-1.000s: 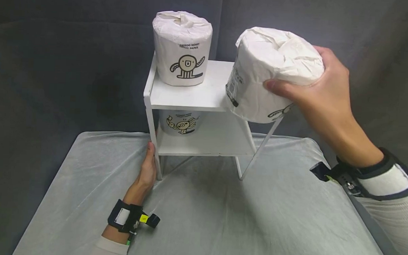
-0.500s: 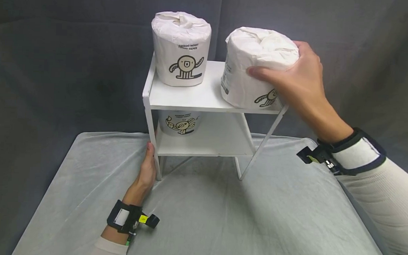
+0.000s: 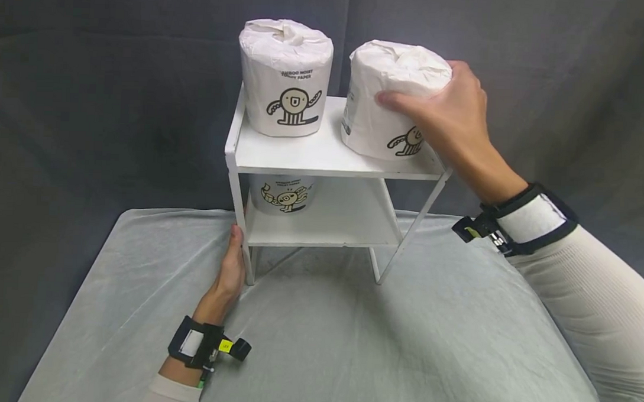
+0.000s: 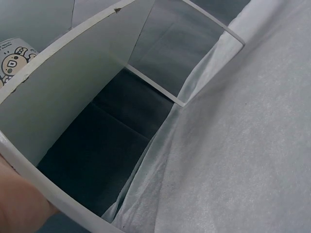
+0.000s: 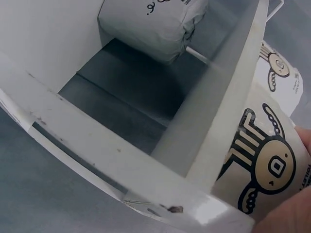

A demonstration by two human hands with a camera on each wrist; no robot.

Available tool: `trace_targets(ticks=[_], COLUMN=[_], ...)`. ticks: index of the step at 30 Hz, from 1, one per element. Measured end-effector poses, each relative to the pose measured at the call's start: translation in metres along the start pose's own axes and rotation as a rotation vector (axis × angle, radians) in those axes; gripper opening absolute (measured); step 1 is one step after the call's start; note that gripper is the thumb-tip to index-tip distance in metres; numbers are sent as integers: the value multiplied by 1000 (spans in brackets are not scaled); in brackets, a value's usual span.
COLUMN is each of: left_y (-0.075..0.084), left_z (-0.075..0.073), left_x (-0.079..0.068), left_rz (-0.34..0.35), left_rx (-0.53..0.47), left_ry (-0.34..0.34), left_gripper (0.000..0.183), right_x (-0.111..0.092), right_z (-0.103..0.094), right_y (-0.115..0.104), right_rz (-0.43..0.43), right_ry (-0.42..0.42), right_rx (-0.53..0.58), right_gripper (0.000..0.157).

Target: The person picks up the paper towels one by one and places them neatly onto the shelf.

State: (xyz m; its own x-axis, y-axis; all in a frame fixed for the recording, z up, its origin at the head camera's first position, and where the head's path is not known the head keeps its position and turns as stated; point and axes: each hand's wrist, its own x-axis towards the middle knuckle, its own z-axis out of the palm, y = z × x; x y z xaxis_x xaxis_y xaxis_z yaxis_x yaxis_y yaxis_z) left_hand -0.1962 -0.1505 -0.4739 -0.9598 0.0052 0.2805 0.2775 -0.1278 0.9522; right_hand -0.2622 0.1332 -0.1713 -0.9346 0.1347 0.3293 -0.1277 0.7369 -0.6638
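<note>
A white two-tier shelf rack [image 3: 321,224] stands on the cloth-covered table. My right hand [image 3: 453,117] grips a paper-wrapped toilet roll [image 3: 380,123] at the right of the upper shelf, thumb across its front. The roll leans slightly, and whether its whole base touches the shelf I cannot tell. Another wrapped toilet roll [image 3: 286,81] stands upright at the left of that shelf. On the lower shelf sits a third roll [image 3: 285,195], its top hidden. Low on the rack's left side, my left hand [image 3: 229,274] holds the front leg, its thumb showing and other fingers mostly hidden.
Grey cloth [image 3: 317,343] covers the table. Dark fabric [image 3: 118,99] hangs behind and at the sides. The rack's slanted right leg [image 3: 414,228] reaches down to the table below my right forearm.
My right hand has brought its toilet roll left, back and down, from in front of the rack's right corner onto the upper shelf area. My left hand stays at the leg.
</note>
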Motion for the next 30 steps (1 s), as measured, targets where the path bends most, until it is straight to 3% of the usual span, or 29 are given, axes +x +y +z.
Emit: trace_targets(ticks=[5,9,18,30], left_y=[2,2,2,0], left_z=[0,-1,-2,2], left_x=[2,2,2,1], left_rz=[7,6,14,14], left_rx=[-5,-6,-14,-17], left_ry=[4,6,-1,-2], left_gripper=[80,81,80,81], right_x=[9,14,15,24], right_z=[4,10,21,26], right_y=[-6,-12,-21,-24], right_rz=[-9,15,62,54], right_ry=[-27,-43,-41,-32], right_rx=[-40,-95,-29,-189], right_gripper=[97,112,120,125])
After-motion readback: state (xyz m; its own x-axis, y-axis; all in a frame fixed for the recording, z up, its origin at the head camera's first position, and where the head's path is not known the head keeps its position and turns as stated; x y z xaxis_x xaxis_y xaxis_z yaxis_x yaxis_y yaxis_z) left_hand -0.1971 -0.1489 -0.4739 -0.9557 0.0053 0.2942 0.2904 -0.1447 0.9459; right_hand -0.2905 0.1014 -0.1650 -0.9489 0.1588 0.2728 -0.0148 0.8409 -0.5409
